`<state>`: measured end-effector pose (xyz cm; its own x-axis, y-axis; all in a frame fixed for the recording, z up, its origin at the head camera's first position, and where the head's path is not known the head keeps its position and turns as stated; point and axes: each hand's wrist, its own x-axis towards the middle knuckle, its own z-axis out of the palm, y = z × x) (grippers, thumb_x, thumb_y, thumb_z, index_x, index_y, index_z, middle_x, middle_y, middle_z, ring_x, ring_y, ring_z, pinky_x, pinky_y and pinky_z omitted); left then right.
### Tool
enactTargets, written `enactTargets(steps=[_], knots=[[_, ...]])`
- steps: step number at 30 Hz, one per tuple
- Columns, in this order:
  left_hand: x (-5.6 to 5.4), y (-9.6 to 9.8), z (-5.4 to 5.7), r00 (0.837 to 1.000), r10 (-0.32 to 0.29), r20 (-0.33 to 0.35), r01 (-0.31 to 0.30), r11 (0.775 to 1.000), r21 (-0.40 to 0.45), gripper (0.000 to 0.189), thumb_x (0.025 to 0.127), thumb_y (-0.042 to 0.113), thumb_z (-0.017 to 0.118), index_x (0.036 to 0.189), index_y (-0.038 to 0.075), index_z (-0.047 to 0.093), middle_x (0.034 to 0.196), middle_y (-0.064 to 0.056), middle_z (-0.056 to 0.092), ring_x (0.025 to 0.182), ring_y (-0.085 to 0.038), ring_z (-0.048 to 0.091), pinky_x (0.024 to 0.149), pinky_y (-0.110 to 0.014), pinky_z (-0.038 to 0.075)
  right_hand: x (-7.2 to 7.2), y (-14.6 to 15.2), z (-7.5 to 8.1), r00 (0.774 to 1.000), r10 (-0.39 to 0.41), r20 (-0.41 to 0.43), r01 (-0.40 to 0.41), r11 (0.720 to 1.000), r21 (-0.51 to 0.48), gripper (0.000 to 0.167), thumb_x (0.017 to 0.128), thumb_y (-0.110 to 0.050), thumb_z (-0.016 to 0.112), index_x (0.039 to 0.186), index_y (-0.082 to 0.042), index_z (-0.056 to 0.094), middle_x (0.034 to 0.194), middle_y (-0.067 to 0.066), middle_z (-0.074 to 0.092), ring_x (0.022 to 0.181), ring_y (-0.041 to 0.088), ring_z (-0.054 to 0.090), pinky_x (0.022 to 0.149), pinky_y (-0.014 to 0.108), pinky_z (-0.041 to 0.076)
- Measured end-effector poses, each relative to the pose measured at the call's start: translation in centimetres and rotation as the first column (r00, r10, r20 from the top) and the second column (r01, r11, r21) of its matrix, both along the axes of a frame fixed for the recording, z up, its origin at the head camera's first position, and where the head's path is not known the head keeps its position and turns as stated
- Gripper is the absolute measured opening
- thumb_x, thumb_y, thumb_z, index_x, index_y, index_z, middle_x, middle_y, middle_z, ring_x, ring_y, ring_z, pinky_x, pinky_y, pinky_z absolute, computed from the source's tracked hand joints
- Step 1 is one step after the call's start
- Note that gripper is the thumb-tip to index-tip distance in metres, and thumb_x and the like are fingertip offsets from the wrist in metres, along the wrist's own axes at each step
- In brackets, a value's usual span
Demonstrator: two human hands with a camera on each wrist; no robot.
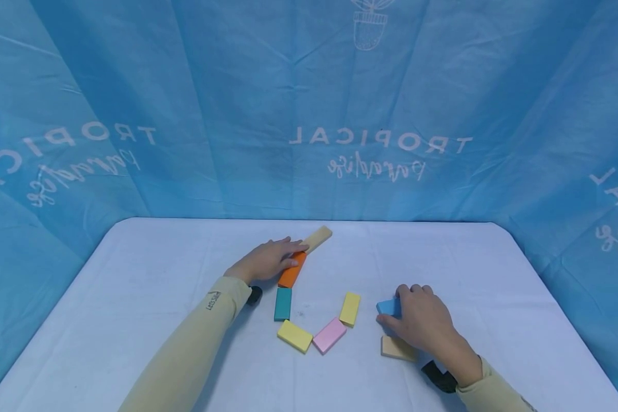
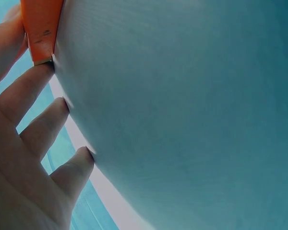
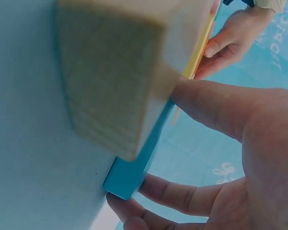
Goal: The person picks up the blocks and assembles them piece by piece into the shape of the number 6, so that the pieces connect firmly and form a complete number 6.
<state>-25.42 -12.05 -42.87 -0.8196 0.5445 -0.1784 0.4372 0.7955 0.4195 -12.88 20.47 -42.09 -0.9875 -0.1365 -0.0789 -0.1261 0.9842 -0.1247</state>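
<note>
In the head view my left hand reaches over the orange block and touches it, its fingertips where that block meets a plain wooden block. Its fingers look spread and fairly straight in the left wrist view, one against the end of the orange block. My right hand pinches a blue block flat on the table, thumb on one side and fingertips on the other. Nearer, beside that hand, lies another plain wooden block, large in the foreground of the right wrist view.
From the orange block a curved line runs on through a teal block, a yellow block, a pink block and a second yellow block. A white cloth covers the table. Blue printed curtain hangs behind it.
</note>
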Motion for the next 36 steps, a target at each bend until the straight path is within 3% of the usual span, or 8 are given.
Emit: enactTargets(steps=[12, 36], knots=[[0.2, 0.1, 0.3, 1.000, 0.011, 0.009, -0.011, 1.000, -0.002, 0.051, 0.105, 0.031, 0.055, 0.153, 0.021, 0.045, 0.159, -0.003, 0.040, 0.150, -0.030, 0.027, 0.122, -0.053, 0.021, 0.2, 0.3, 0.7, 0.998, 0.036, -0.056, -0.037, 0.999, -0.028, 0.062, 0.082, -0.049, 0.080, 0.115, 0.002, 0.067, 0.096, 0.017, 0.065, 0.084, 0.027, 0.058, 0.073, 0.046, 0.057], [0.2, 0.0, 0.2, 1.000, 0.022, 0.017, -0.022, 1.000, -0.004, 0.051, 0.105, 0.033, 0.055, 0.154, 0.024, 0.045, 0.159, -0.002, 0.039, 0.150, -0.031, 0.028, 0.122, -0.052, 0.021, -0.5, -0.1, 1.9, 0.988, 0.046, -0.149, -0.065, 0.990, -0.125, 0.061, 0.083, -0.042, 0.081, 0.126, 0.000, 0.066, 0.113, 0.021, 0.064, 0.098, 0.032, 0.057, 0.080, 0.047, 0.056]])
